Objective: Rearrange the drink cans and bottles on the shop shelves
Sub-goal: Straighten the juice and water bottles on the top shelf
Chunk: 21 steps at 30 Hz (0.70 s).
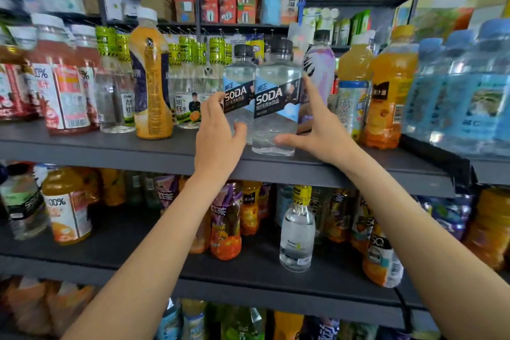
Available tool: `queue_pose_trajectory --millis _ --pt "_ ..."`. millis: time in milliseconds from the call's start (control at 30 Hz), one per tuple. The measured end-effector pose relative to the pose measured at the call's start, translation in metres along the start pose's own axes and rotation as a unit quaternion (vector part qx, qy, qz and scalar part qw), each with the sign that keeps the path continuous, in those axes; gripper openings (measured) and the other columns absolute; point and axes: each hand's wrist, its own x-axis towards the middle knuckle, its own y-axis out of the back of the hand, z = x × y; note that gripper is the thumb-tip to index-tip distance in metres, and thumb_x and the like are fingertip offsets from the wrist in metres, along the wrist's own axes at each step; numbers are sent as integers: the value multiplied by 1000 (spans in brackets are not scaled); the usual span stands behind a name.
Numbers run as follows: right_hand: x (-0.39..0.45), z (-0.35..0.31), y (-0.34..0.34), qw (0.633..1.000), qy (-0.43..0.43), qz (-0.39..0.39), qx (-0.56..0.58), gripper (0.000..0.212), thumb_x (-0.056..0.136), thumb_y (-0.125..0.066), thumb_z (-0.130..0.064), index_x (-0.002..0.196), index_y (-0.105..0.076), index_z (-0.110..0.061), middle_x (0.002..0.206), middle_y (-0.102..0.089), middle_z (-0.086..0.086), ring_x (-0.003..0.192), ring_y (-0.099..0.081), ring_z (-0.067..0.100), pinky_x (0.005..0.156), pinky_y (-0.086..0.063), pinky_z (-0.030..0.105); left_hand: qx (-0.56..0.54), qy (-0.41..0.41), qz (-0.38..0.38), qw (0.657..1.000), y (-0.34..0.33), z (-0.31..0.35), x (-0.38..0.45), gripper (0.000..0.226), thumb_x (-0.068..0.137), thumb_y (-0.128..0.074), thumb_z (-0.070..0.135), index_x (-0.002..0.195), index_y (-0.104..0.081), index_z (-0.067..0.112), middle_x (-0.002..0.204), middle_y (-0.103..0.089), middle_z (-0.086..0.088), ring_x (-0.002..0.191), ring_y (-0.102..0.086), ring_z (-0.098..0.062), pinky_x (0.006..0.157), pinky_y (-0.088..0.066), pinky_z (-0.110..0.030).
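**Two soda bottles being squared up at the shelf edge**

The left hand is curling round the left soda bottle, thumb on its lower front. The right hand is spreading wide round the right soda bottle, fingers reaching behind at three o'clock, thumb pressing low. Both bottles are standing upright and touching near the front lip of the upper shelf. Both are holding clear liquid, black caps on.

A push outward is likely risking a fall off the lip. At three o'clock, the purple bottle is sitting just beside the fingers and could be getting knocked over.
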Motion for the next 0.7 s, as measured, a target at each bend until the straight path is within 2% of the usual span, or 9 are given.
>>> queue_pose_trajectory --millis 33,100,200,333,433,467,533,600,700 --pt "2 -5 -6 1000 7 -7 8 113 73 -78 -27 149 5 -25 108 -54 1 81 -61 4 68 -47 13 -28 -2 12 1000 1 0 -1 45 92 -48 12 135 -33 11 137 -39 -3 123 -44 -17 91 -39 -27" --pt "10 -13 -21 1000 19 -11 5 115 73 -79 -27 150 6 -22 117 -51 3 100 -58 17 84 -49 26 -83 3 37 996 5 0 -2 41 95 -43 12 135 -35 13 136 -41 0 122 -45 -13 96 -39 -27" --pt "22 -26 -43 1000 0 -19 6 109 74 -78 -30 150 -1 -19 130 -38 13 114 -46 25 95 -43 34 -92 -1 34 995 15 -7 -5 42 97 -42 15 138 -34 16 137 -43 1 118 -46 -8 93 -37 -23" --pt "22 -36 -62 999 -31 -15 17 95 79 -74 -30 149 -12 -13 113 -23 3 90 -48 21 79 -37 15 -43 -23 -41 998 24 -21 -2 58 96 -46 20 147 -18 16 146 -37 -2 128 -43 -18 102 -39 -34" --pt "16 -41 -63 999 -28 12 -19 82 81 -72 -28 144 -24 -11 121 -30 7 87 -51 16 72 -36 11 -52 1 -88 995 28 -22 0 63 98 -44 21 150 -8 17 154 -24 0 130 -33 -4 100 -30 -20" --pt "10 -41 -62 999 -15 37 -28 73 82 -71 -26 141 -30 -10 123 -33 8 87 -52 15 71 -40 11 -48 -2 -87 995 28 -22 0 64 98 -45 22 150 -8 16 154 -22 0 131 -30 -1 102 -28 -19" --pt "-11 -39 -58 990 36 134 -25 48 85 -67 -16 128 -46 -6 116 -41 6 86 -54 13 72 -47 12 -23 -30 -55 998 28 -21 -5 63 96 -48 18 149 -15 11 153 -25 -4 136 -28 -12 106 -26 -20" --pt "-49 -32 -55 964 83 250 -30 19 89 -57 -6 107 -58 -2 101 -47 3 81 -54 10 69 -48 14 6 -69 13 998 28 -24 -22 52 91 -51 8 140 -33 7 140 -40 -10 125 -42 -18 95 -34 -16" --pt "-118 -10 -63 953 67 292 -50 12 89 -48 -3 87 -60 -1 85 -52 0 71 -49 8 64 -39 11 -3 -125 61 990 25 -34 -64 35 82 -49 -2 116 -53 2 115 -53 -13 106 -50 -21 90 -42 -29"
